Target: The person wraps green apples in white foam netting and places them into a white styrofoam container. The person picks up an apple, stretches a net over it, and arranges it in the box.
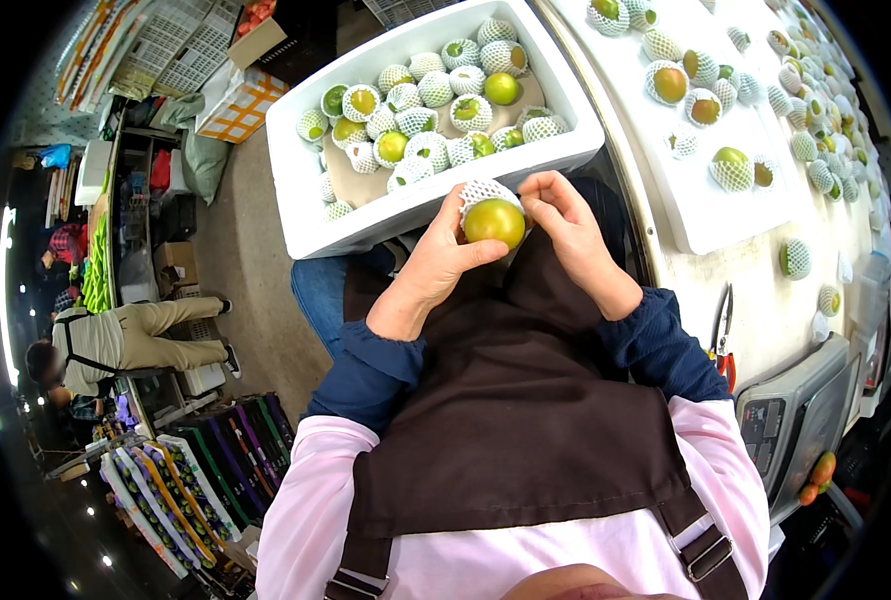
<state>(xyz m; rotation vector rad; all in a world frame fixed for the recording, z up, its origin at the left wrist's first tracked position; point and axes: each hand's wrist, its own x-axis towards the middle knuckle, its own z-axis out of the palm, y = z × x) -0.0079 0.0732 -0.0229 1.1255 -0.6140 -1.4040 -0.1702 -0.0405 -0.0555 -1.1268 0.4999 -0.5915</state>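
My left hand (435, 264) holds a greenish-yellow tomato (495, 223), its thumb across the lower side. A white foam net sleeve (484, 190) covers the fruit's far part, leaving the smooth near side bare. At the sleeve's right edge, my right hand (571, 232) has thumb and forefinger pinched together on the netting. Just beyond both hands, a white foam box (295, 191) contains many tomatoes in net sleeves (435, 88). One bare green tomato (501, 88) lies among them, on the cardboard lining.
On the right, a table (689, 289) bears a white foam slab (723, 217) with netted tomatoes, red-handled cutters (725, 337) and a weighing scale (790, 420). At left, a person (126, 341) bends over a shelf. Flat printed cartons (182, 495) stand at lower left.
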